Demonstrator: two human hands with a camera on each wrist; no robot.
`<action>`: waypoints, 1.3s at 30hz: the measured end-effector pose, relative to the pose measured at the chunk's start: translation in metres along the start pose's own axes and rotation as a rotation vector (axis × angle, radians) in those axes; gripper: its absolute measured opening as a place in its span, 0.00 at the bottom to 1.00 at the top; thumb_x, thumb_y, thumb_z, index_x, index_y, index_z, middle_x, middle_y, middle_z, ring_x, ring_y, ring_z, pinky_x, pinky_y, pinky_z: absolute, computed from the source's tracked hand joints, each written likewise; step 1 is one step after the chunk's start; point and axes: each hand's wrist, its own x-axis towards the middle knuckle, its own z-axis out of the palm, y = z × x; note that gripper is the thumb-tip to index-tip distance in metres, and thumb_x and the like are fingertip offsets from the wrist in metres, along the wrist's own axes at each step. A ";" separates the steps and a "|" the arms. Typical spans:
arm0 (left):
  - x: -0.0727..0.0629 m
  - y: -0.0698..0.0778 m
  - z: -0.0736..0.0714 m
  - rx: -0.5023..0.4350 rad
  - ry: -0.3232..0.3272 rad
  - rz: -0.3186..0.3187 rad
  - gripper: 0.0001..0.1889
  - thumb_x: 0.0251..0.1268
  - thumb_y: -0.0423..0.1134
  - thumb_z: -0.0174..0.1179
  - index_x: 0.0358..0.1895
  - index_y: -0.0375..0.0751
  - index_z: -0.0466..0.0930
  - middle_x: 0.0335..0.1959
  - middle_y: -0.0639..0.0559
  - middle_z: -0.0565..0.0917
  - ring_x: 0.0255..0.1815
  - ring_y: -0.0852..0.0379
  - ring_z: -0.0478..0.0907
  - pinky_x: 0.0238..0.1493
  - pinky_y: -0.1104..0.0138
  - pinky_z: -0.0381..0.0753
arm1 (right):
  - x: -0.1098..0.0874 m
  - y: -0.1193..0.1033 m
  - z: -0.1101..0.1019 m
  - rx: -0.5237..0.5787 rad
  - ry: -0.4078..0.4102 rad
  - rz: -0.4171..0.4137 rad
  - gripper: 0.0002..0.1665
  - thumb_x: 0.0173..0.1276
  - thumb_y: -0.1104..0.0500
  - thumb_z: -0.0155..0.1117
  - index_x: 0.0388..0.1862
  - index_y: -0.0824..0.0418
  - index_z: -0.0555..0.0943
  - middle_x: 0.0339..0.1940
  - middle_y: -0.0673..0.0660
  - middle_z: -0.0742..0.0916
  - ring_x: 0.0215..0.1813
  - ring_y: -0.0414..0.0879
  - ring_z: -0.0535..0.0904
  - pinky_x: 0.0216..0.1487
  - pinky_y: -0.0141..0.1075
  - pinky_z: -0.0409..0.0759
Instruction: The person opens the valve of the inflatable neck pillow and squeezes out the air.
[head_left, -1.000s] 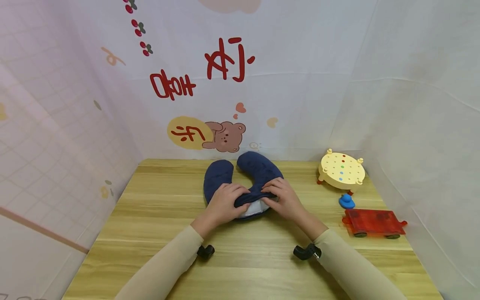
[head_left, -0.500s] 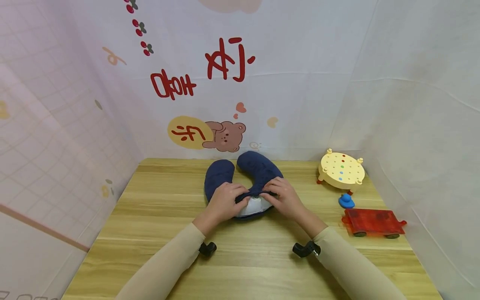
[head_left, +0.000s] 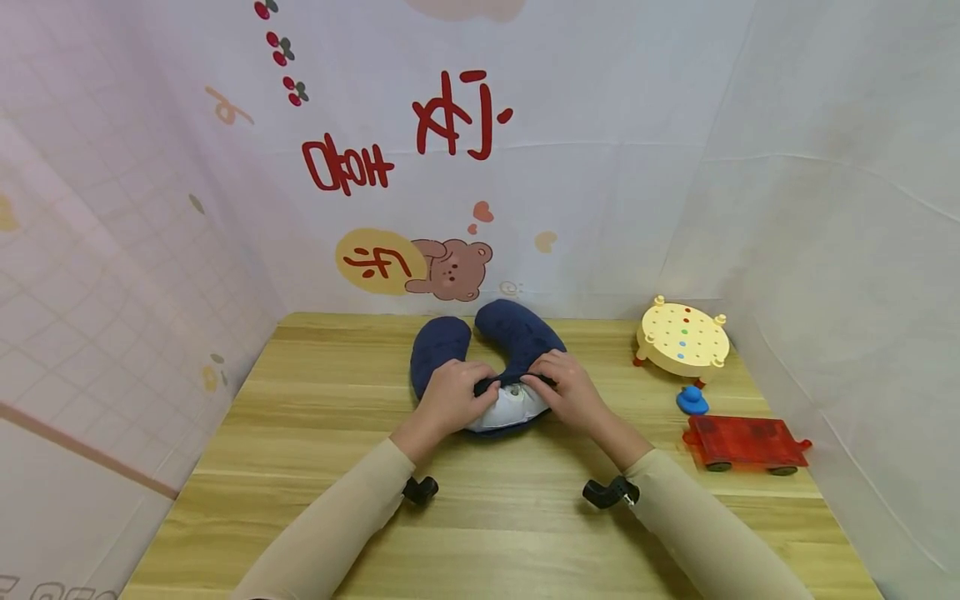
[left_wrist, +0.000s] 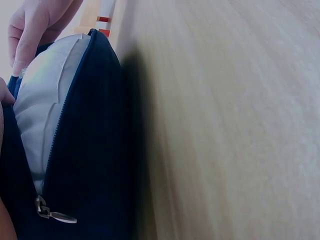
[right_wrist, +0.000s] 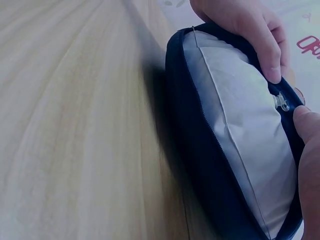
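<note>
A navy U-shaped neck pillow lies on the table, its curve toward me. Its zip stands undone along the near curve, baring a white inner bladder. My left hand pinches the cover's upper edge left of the middle. On the right part of that same edge, my right hand pinches the fabric between thumb and fingers. Between the two thumbs, a small clear valve shows in the right wrist view. The metal zip pull hangs at the left end of the opening in the left wrist view.
At the right of the wooden table stand a yellow round pegboard toy on short legs, a blue toy duck and a red wheeled toy cart. Printed white cloth walls enclose the back and sides.
Both hands have drawn the cover's upper edge back, away from me. More of the white bladder and its valve now shows. The pillow has stayed nearly in place.
</note>
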 end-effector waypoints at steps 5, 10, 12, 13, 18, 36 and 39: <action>0.002 0.000 0.000 -0.010 -0.012 -0.051 0.08 0.76 0.45 0.68 0.48 0.50 0.94 0.45 0.56 0.94 0.42 0.53 0.89 0.49 0.55 0.88 | 0.002 0.001 0.002 -0.007 0.010 0.004 0.05 0.74 0.64 0.78 0.37 0.55 0.91 0.36 0.48 0.90 0.42 0.47 0.82 0.44 0.45 0.81; 0.004 0.000 0.001 -0.022 -0.018 -0.103 0.09 0.75 0.45 0.69 0.53 0.53 0.93 0.45 0.57 0.94 0.41 0.54 0.89 0.46 0.55 0.88 | 0.003 0.004 0.004 -0.021 0.009 0.025 0.05 0.73 0.62 0.79 0.36 0.55 0.91 0.36 0.47 0.90 0.41 0.46 0.83 0.43 0.44 0.81; 0.005 0.000 0.001 -0.023 -0.019 -0.116 0.09 0.76 0.44 0.69 0.53 0.53 0.92 0.46 0.56 0.94 0.41 0.53 0.89 0.46 0.55 0.88 | 0.004 0.005 0.004 -0.026 0.004 0.041 0.05 0.73 0.62 0.80 0.36 0.55 0.91 0.36 0.47 0.90 0.41 0.45 0.83 0.43 0.44 0.81; 0.005 0.000 0.001 -0.024 -0.019 -0.123 0.09 0.76 0.44 0.69 0.53 0.53 0.92 0.46 0.56 0.94 0.41 0.53 0.89 0.46 0.55 0.88 | 0.005 0.005 0.004 -0.029 0.000 0.051 0.05 0.73 0.61 0.80 0.36 0.55 0.91 0.36 0.47 0.90 0.42 0.45 0.83 0.44 0.44 0.82; 0.006 0.000 0.002 -0.041 -0.003 -0.151 0.10 0.76 0.43 0.70 0.55 0.50 0.92 0.48 0.55 0.93 0.44 0.53 0.90 0.44 0.53 0.88 | 0.008 0.005 0.004 -0.027 -0.016 0.113 0.05 0.73 0.60 0.80 0.36 0.55 0.91 0.37 0.47 0.89 0.43 0.45 0.84 0.46 0.44 0.83; 0.006 -0.007 0.009 0.003 -0.062 0.018 0.13 0.82 0.38 0.64 0.59 0.54 0.93 0.62 0.54 0.89 0.53 0.51 0.87 0.58 0.52 0.85 | 0.009 0.010 0.014 0.005 -0.013 0.233 0.09 0.70 0.61 0.83 0.39 0.57 0.87 0.39 0.52 0.89 0.44 0.49 0.84 0.47 0.46 0.82; 0.005 -0.009 0.009 -0.014 -0.085 0.009 0.13 0.83 0.43 0.64 0.61 0.54 0.92 0.64 0.53 0.89 0.56 0.51 0.87 0.60 0.50 0.83 | 0.007 0.010 0.015 0.015 -0.007 0.237 0.09 0.70 0.61 0.83 0.39 0.57 0.87 0.38 0.52 0.89 0.44 0.50 0.83 0.47 0.47 0.81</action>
